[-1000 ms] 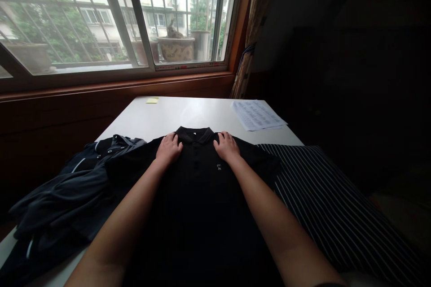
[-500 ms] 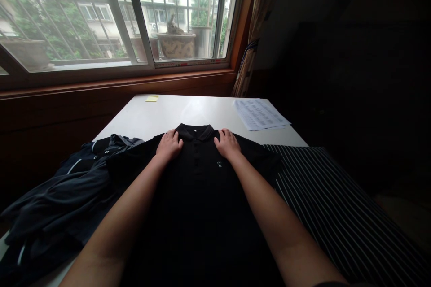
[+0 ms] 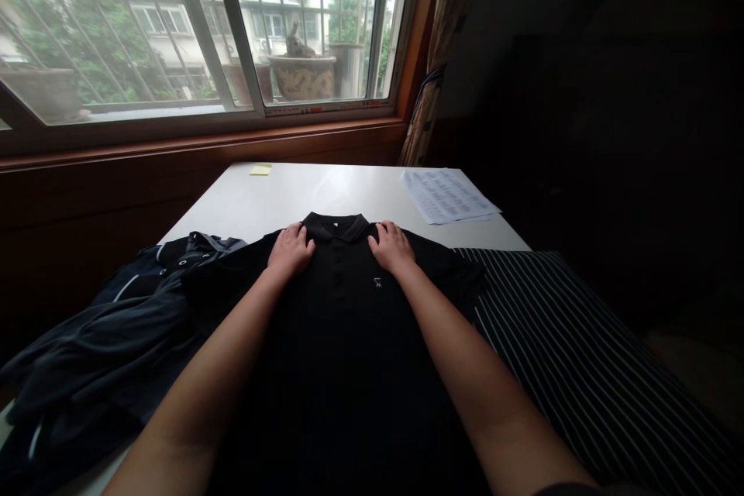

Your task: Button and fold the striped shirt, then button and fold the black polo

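Note:
A black polo shirt lies spread front side up, its collar at the far end and a small white logo on the chest. My left hand rests flat on the shoulder left of the collar, thumb apart from the fingers. On the opposite shoulder, my right hand lies the same way, palm down with its thumb toward the collar. Both hands are open and touch the cloth. The shirt's lower part is dark and hard to make out between my forearms.
Dark crumpled clothes lie at the left of the white table. Black striped fabric covers the right side. Printed sheets and a yellow sticky note lie toward the back. A barred window stands beyond.

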`<action>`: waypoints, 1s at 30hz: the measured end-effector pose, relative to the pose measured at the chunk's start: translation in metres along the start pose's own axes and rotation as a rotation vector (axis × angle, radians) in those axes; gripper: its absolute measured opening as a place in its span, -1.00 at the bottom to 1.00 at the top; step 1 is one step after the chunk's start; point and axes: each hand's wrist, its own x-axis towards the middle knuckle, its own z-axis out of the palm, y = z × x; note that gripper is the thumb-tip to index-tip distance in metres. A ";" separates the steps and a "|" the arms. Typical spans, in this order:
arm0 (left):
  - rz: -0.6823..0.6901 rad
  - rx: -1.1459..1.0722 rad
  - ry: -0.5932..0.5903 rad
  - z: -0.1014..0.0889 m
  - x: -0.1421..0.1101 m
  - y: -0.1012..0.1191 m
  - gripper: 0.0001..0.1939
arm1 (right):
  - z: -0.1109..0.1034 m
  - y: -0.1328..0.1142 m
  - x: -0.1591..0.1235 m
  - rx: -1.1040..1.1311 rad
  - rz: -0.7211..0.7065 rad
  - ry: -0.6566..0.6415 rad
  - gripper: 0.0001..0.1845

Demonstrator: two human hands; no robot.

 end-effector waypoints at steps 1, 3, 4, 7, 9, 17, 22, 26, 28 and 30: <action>-0.003 0.001 0.000 0.000 0.000 0.000 -0.40 | 0.000 0.000 0.000 0.001 -0.001 0.000 -0.38; -0.007 0.003 0.000 0.001 0.000 0.000 -0.40 | 0.000 0.000 0.000 0.002 -0.002 0.000 -0.38; -0.008 0.003 -0.001 0.001 0.000 0.000 -0.40 | 0.000 0.001 0.000 0.002 -0.002 0.000 -0.38; -0.008 0.001 -0.002 0.000 0.000 0.000 -0.40 | 0.001 0.001 0.000 0.004 -0.005 0.003 -0.38; -0.010 -0.002 -0.003 0.000 0.000 0.000 -0.40 | 0.001 0.001 0.000 0.004 -0.008 0.003 -0.38; 0.002 -0.017 0.005 -0.002 -0.004 -0.001 -0.40 | -0.002 0.005 -0.003 -0.001 -0.042 -0.005 -0.38; 0.044 -0.025 -0.013 -0.003 -0.008 -0.008 -0.41 | -0.006 0.011 -0.009 -0.016 -0.100 -0.027 -0.39; 0.106 -0.031 -0.043 -0.005 -0.016 -0.019 -0.40 | -0.008 0.016 -0.012 -0.038 -0.136 -0.040 -0.38; 0.138 -0.034 -0.051 -0.006 -0.023 -0.025 -0.40 | -0.008 0.018 -0.012 -0.053 -0.151 -0.048 -0.37; 0.169 -0.039 -0.053 -0.008 -0.031 -0.033 -0.40 | -0.009 0.021 -0.014 -0.068 -0.166 -0.057 -0.37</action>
